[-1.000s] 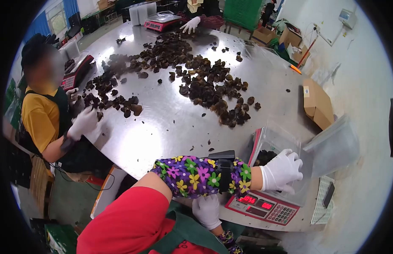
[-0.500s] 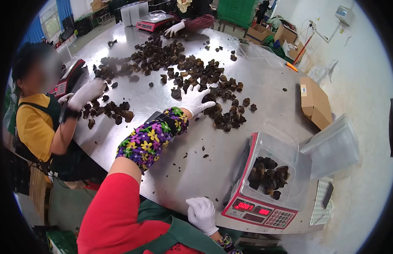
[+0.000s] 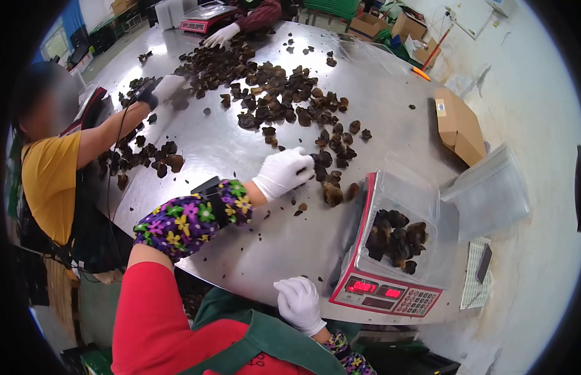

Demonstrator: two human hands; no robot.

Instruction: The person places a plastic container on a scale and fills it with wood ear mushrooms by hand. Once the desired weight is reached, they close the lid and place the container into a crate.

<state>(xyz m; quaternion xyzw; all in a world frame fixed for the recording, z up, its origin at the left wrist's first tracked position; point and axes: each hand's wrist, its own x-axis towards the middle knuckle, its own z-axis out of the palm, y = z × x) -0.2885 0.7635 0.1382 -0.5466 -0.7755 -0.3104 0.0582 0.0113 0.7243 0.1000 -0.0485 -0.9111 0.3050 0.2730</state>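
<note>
On the metal table (image 3: 240, 262) lie many dark, curled pieces (image 3: 271, 94) that look like dried fungus. My left hand (image 3: 284, 173), gloved in white, is at the near edge of this spread, its fingers closed against dark pieces (image 3: 321, 160); exactly what they grip is hidden. More pieces lie just right of it. My right hand (image 3: 301, 304), also in a white glove, rests at the table's front edge with its fingers curled; nothing shows in them. A red scale (image 3: 365, 292) at the right bears a clear tray (image 3: 431, 250) holding several dark pieces (image 3: 396, 240).
A co-worker in yellow (image 3: 53, 169) reaches over the table at the left, and another's gloved hand (image 3: 221, 35) touches the far pieces. A cardboard box (image 3: 458, 127) and stacked clear trays (image 3: 490, 194) stand at the right. Two more scales are at the far and left sides.
My left hand has moved nearer to me and its spread fingers have closed. Some pieces have shifted towards the scale. The left co-worker's arm has reached further over the table.
</note>
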